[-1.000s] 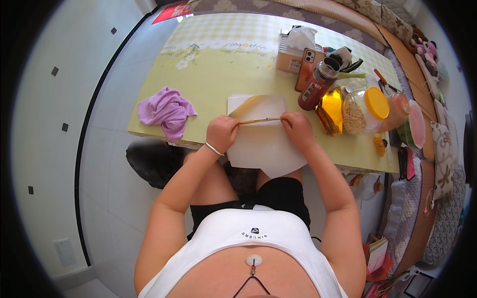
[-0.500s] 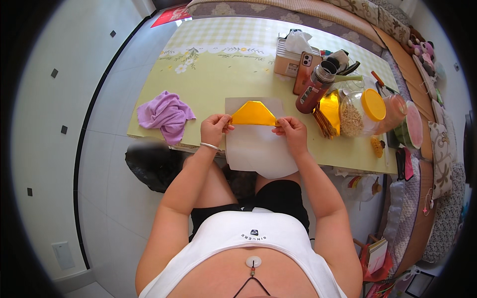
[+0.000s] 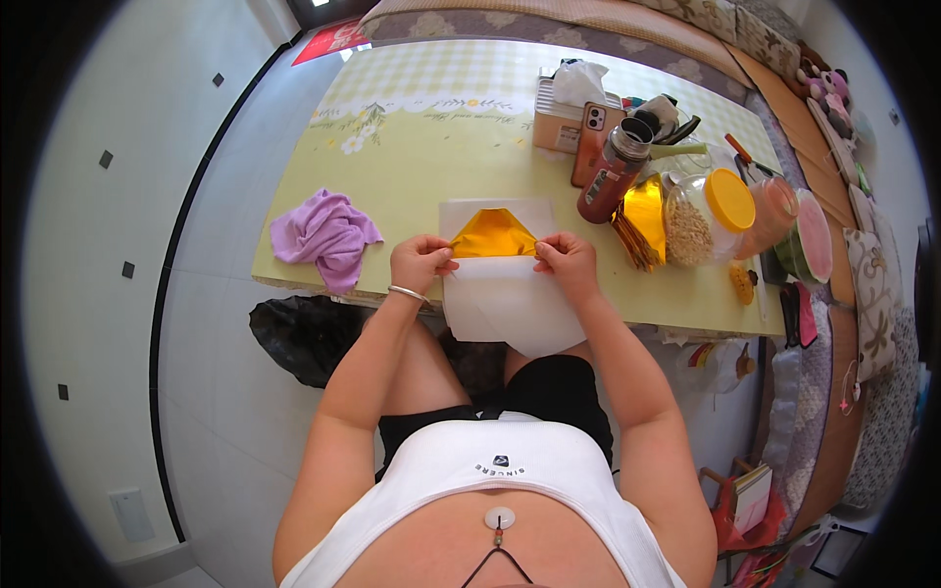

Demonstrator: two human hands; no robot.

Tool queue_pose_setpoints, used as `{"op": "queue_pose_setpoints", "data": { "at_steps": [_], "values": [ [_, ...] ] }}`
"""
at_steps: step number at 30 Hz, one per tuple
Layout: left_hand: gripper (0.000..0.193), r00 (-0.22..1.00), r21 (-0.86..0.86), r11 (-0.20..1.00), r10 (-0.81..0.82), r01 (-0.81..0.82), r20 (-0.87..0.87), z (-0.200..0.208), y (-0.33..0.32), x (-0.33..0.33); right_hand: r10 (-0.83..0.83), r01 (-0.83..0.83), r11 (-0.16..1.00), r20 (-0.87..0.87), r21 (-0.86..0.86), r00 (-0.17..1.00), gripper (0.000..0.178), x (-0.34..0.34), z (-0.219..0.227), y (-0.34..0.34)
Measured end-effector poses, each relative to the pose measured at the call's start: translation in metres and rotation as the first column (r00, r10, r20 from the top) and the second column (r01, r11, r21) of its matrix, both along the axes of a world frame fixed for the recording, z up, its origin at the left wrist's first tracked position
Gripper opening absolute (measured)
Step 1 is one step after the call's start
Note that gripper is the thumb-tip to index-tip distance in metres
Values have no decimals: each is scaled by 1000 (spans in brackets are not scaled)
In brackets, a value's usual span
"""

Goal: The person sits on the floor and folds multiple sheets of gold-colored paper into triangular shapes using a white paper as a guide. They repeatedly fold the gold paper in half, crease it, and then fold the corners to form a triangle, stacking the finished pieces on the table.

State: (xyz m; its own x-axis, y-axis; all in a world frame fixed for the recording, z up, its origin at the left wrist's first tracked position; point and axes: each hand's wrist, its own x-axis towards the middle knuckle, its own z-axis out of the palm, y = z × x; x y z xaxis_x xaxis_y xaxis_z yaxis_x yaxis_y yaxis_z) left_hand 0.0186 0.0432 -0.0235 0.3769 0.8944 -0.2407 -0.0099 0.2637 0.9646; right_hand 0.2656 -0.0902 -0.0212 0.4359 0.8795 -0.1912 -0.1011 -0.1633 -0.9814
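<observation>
A sheet of gold foil paper [image 3: 493,233], folded with slanted upper corners and a flat top, spans the gap between my hands. My left hand [image 3: 421,262] pinches its left end and my right hand [image 3: 569,263] pinches its right end, thumbs on top. Beneath it lies white paper [image 3: 505,294], which hangs over the table's front edge toward my lap. Several more gold folded pieces [image 3: 644,220] stand in a stack to the right of my right hand. What the fingertips cover at both ends is hidden.
A crumpled purple cloth [image 3: 323,238] lies on the table [image 3: 412,176] at left. On the right stand a tissue box [image 3: 557,125], a phone [image 3: 595,144], a dark red flask [image 3: 615,171], a yellow-lidded jar [image 3: 698,220] and a cut watermelon [image 3: 812,240]. A black bag [image 3: 304,333] sits below the left edge.
Both hands have come slightly nearer to me with the gold paper. The gold paper's top has narrowed and its surface now looks creased and bowed instead of flat.
</observation>
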Motion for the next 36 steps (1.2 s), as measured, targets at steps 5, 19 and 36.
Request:
{"op": "queue_pose_setpoints", "data": {
  "at_steps": [5,19,36],
  "values": [
    [12,974,-192,979,106,-67,199,32,0,0,-65,-37,965,372,261,926,23,-11,-6,-12],
    [10,853,-618,620,-173,483,493,66,-138,162,-31,-344,869,733,355,680,40,3,-66,-15],
    [15,928,-674,646,-170,358,330,58,-134,271,-103,-350,885,863,306,495,21,-8,-37,-11]
  ]
}}
